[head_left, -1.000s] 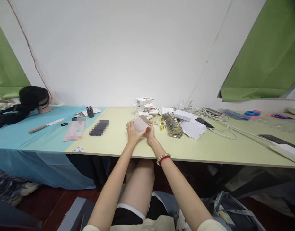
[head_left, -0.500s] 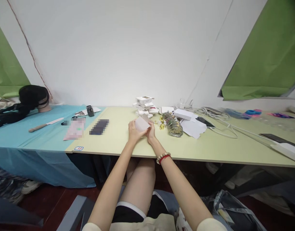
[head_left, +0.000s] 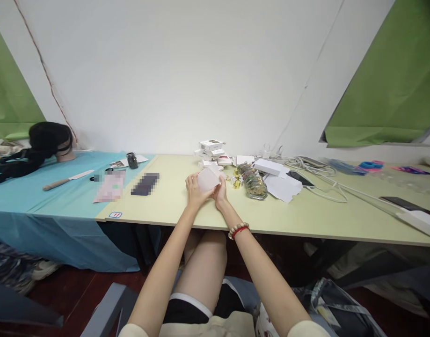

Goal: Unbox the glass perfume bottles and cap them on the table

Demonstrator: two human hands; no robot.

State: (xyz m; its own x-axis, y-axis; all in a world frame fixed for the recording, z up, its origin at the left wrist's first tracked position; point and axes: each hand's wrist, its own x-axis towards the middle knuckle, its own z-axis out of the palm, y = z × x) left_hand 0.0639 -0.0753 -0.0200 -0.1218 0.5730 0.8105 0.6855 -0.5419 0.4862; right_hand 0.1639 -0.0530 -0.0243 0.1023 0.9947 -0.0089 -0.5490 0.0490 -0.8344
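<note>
Between both hands is a small white cardboard box (head_left: 208, 178), held tilted just above the yellow tabletop. My left hand (head_left: 195, 189) has its fingers wrapped round the box's left side. On the other side, my right hand (head_left: 220, 191) closes on its right edge, with a bead bracelet and red cord at that wrist. Behind the box stands a pile of flat white boxes (head_left: 211, 149). Small yellow-gold pieces (head_left: 237, 182) lie right of my right hand, beside a row of clear-wrapped ring-shaped items (head_left: 254, 183) whose kind I cannot make out.
White paper (head_left: 281, 186), a long white box (head_left: 269, 166), a dark phone (head_left: 299, 179) and white cables (head_left: 336, 185) lie to the right. Leftward are a knife (head_left: 68, 179), a dark jar (head_left: 132, 160) and a black-haired mannequin head (head_left: 51, 138) on blue cloth (head_left: 21, 196).
The white box has turned slightly in my hands, and its raised flap looks lower and more closed. Both hands stay in nearly the same place.
</note>
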